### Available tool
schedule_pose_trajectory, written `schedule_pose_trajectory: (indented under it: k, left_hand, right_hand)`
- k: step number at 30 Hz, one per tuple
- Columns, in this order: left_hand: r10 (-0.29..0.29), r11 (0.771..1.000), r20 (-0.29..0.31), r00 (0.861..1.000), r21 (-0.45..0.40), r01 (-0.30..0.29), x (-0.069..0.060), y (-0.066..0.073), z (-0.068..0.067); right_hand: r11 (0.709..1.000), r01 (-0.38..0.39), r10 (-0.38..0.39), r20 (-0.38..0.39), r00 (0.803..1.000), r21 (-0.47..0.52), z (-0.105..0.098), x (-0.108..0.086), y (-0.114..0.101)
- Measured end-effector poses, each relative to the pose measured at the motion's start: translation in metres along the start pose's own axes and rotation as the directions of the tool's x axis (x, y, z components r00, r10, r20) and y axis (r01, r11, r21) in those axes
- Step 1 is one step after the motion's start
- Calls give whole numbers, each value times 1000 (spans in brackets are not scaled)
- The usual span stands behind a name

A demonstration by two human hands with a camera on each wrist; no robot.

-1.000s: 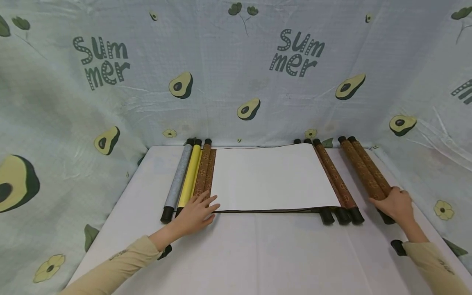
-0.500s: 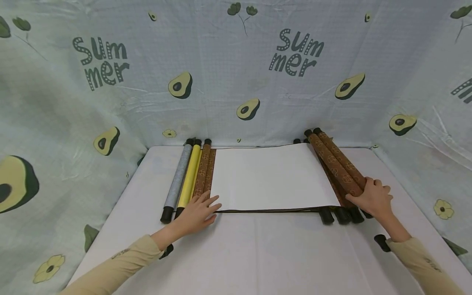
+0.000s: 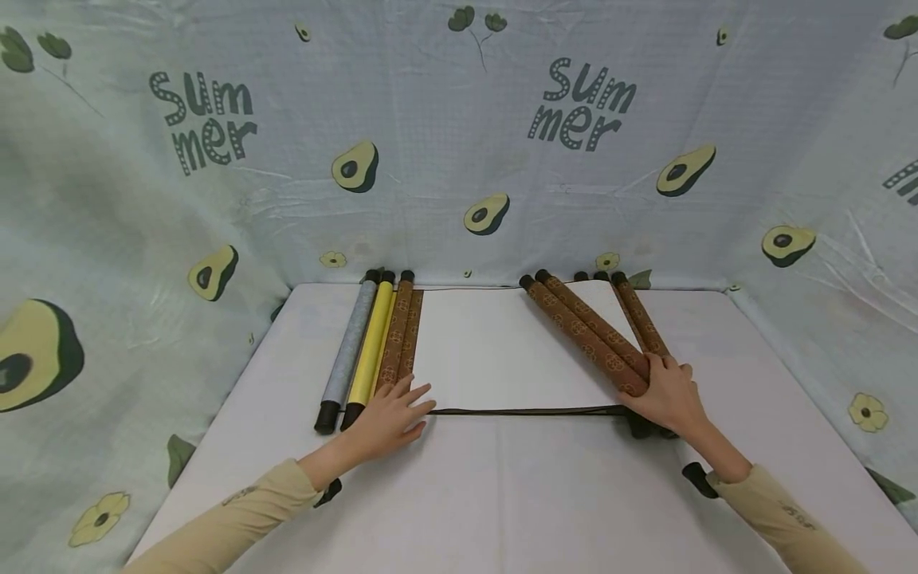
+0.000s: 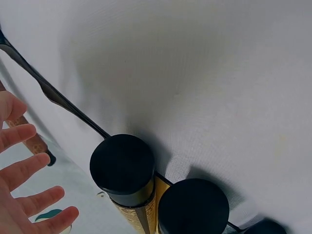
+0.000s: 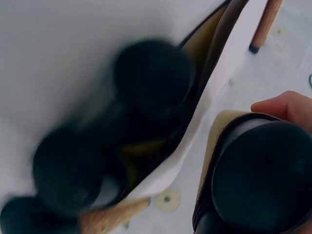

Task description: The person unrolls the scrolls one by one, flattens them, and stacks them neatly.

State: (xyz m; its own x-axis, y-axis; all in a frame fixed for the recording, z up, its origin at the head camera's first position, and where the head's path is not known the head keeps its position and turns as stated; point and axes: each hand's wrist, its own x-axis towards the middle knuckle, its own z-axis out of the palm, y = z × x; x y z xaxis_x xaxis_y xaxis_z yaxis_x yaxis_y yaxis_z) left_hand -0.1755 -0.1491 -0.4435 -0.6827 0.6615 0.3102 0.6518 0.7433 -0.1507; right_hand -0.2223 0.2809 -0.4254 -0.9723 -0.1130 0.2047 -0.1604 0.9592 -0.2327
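My right hand [image 3: 667, 395] grips the near end of a brown patterned scroll [image 3: 584, 331], wound as two side-by-side rolls. The scroll slants over the right part of a white sheet [image 3: 473, 351]. Its black end cap [image 5: 263, 175] looms large in the right wrist view, with a thumb or finger at its edge. My left hand [image 3: 393, 418], fingers spread, lies at the near end of the brown rolls [image 3: 394, 331] bordering the sheet's left side; in the left wrist view its fingers [image 4: 29, 180] hold nothing. Whether its palm touches the rolls is hidden.
Left of the brown rolls lie a yellow roll [image 3: 371, 343] and a grey roll [image 3: 349, 343]. Another brown roll [image 3: 641, 315] borders the sheet's right side, partly covered by my right hand. Printed cloth [image 3: 430, 159] hangs behind the white table [image 3: 459, 494].
My right hand has carried the brown scroll leftward from the table's right side, across the right-hand rolls and over the white sheet. My left hand has stayed nearly still.
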Motion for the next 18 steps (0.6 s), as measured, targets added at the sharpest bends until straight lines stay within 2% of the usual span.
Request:
schedule_pose_trajectory:
  k: [5,12,18]
  left_hand:
    - [2,1000,9,1000,4,-2,1,2,3]
    - [30,999,1,1000,18,-30,6,6,6]
    - [56,998,-12,998,31,-55,9,9,5]
  right_hand:
    - [998,56,-56,7,998,18,8,-5,-19]
    - [994,90,-92,37,995,64,18,-17,-50]
    - [988,103,-105,12,994,118,28,-27,-76]
